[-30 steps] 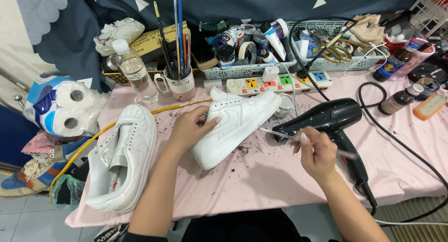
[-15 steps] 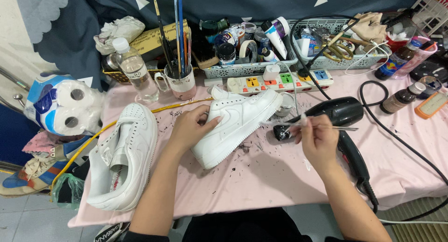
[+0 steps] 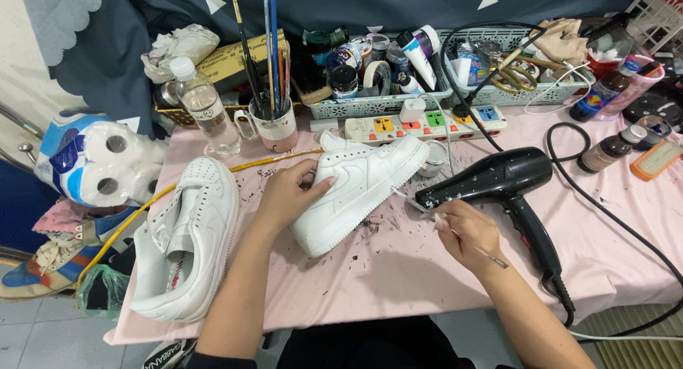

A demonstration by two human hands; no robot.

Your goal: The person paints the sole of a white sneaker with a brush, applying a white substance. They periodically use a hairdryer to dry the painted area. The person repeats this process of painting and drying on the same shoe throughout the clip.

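A white sneaker (image 3: 359, 188) lies on its side in the middle of the pink-covered table (image 3: 398, 276). My left hand (image 3: 288, 193) rests on its upper and steadies it. My right hand (image 3: 462, 230) grips a thin paintbrush (image 3: 455, 234), whose tip points toward the sneaker's sole edge. A second white sneaker (image 3: 186, 237) lies at the table's left edge, untouched. A black hair dryer (image 3: 501, 188) lies just beyond my right hand.
A mug of brushes (image 3: 274, 124), a water bottle (image 3: 205, 106), a power strip (image 3: 427, 124) and baskets of paint jars (image 3: 377, 70) line the back. Small bottles (image 3: 608, 148) stand at the right. The dryer's cable (image 3: 619, 220) loops across the table. Toilet rolls (image 3: 92, 166) sit at the left.
My right hand has shifted with the brush from near the dryer toward the sneaker's sole. My left hand stays on the shoe.
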